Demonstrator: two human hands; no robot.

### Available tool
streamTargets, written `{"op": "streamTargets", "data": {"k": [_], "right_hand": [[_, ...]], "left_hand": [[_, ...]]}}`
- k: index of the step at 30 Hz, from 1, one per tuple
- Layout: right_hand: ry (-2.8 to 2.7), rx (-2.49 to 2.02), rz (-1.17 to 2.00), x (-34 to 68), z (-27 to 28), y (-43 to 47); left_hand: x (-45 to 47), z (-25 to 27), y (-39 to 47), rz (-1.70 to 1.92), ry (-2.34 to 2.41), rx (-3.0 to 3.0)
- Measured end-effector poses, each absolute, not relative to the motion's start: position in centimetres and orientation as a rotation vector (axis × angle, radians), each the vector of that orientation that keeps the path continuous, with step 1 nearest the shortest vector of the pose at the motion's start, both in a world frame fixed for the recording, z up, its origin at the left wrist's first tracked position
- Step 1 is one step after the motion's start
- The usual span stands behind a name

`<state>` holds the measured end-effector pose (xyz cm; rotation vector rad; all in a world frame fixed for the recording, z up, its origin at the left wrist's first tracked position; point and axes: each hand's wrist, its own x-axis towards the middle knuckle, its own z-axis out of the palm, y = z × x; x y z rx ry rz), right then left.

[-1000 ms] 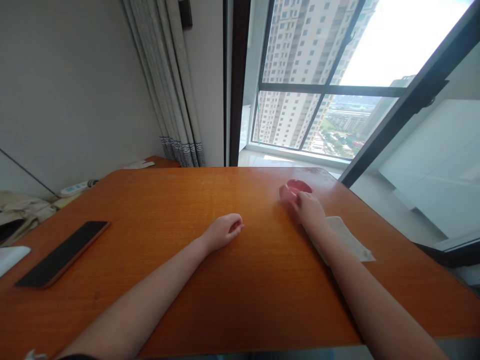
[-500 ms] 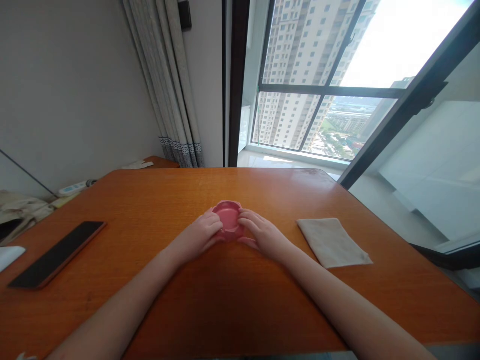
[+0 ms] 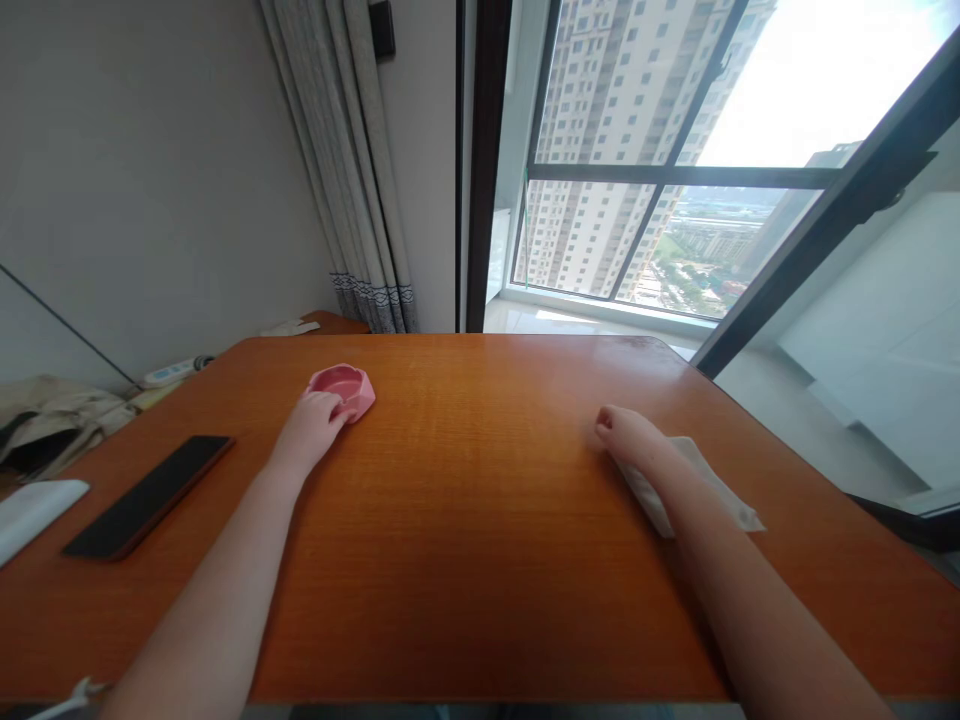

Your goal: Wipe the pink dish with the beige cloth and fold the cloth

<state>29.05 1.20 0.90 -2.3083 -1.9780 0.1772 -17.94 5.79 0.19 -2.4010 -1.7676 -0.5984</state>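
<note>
My left hand grips the near left rim of a small pink faceted bowl, which has a round hollow. The bowl is at the far left part of the table, slightly tilted, and whether it touches the wood I cannot tell. Over on the right, my right hand is closed, its fingers curled in at the far left corner of a folded grey-beige cloth. My hand and forearm cover part of that cloth. Whether anything is inside the curled fingers is hidden.
A flat black-topped slab lies at the left of the wooden table, beside a white object. Beyond the left edge are a power strip and crumpled fabric. A curtain and window stand behind.
My left hand has carried the pink bowl from the table's middle to the far left. My right hand has let go of the bowl, moved right to the cloth and curled its fingers.
</note>
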Motion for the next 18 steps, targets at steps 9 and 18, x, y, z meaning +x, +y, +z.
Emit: {"op": "streamTargets", "data": {"k": [9, 18], "right_hand": [[-1.789, -2.546, 0.662, 34.0, 2.1, -0.4], [-1.731, -1.933, 1.079, 22.4, -0.7, -0.8]], "left_hand": [[-18.1, -0.3, 6.0, -0.576, -1.832, -2.429], [-17.9, 0.5, 5.6, -0.516, -1.861, -2.41]]}}
